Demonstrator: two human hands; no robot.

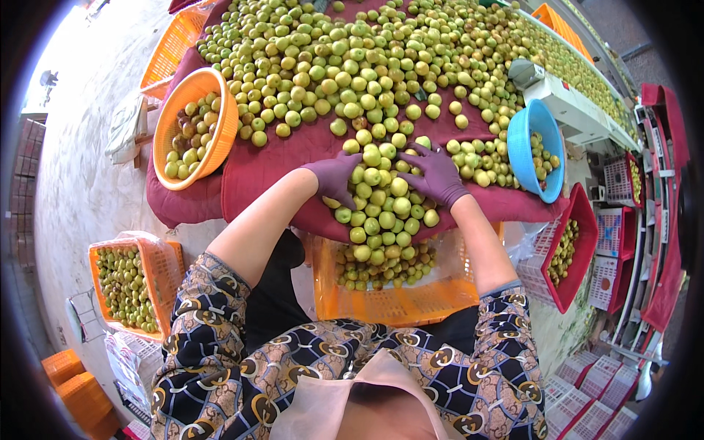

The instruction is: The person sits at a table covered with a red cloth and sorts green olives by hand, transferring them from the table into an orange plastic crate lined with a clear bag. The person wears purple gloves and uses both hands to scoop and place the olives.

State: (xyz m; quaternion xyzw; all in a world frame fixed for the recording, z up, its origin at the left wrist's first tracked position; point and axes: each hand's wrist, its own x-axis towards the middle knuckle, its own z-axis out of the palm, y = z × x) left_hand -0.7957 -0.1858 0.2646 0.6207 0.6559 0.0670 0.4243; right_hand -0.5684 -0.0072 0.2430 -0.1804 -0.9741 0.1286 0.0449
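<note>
A heap of round yellow-green fruit, apparently jujubes (385, 201), spills over the near edge of the maroon padded cloth (264, 170). My left hand (336, 177), in a purple glove, lies along the heap's left side, fingers apart and touching the fruit. On the opposite side, my right hand (432, 173), gloved alike, spreads its fingers over the fruit. Neither hand is closed around a single piece. Directly below the cloth's edge is an orange plastic crate (396, 308) partly filled with fruit. Some fruit at the edge overlaps the crate in view.
An orange basket (225, 148) and a blue basket (522, 143), both holding fruit, flank the near part of the cloth. A white machine housing (572, 107) stands at right. Fruit-filled crates stand at left (159, 286) and right (586, 242). More fruit (352, 55) covers the far cloth.
</note>
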